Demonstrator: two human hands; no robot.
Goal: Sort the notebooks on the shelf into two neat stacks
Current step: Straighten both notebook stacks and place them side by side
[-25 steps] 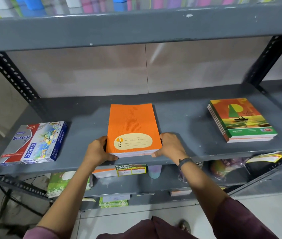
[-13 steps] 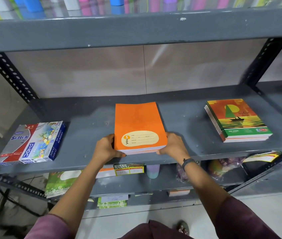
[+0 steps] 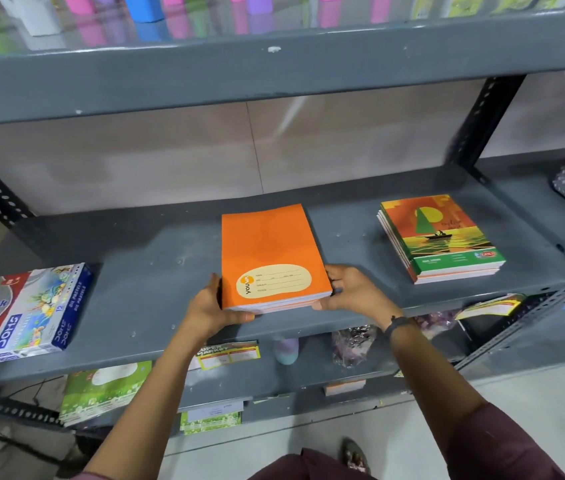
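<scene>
A stack of orange notebooks [image 3: 270, 247] with a cream label lies in the middle of the grey metal shelf [image 3: 142, 271], near its front edge. My left hand [image 3: 210, 306] grips the stack's near left corner. At the near right corner my right hand [image 3: 353, 291] holds the same stack, with a dark band on its wrist. A second stack of notebooks [image 3: 440, 237] with a green and orange sailboat cover rests on the shelf to the right, apart from both hands.
Boxes of oil pastels [image 3: 25, 310] lie at the shelf's left end. A slotted upright post [image 3: 485, 116] stands at the back right. Coloured bottles [image 3: 142, 6] fill the shelf above. Lower shelves hold green notebooks [image 3: 104, 389], labels and packets.
The orange stack has been shifted right and deeper onto the shelf, and squared up, with both hands staying on its near corners.
</scene>
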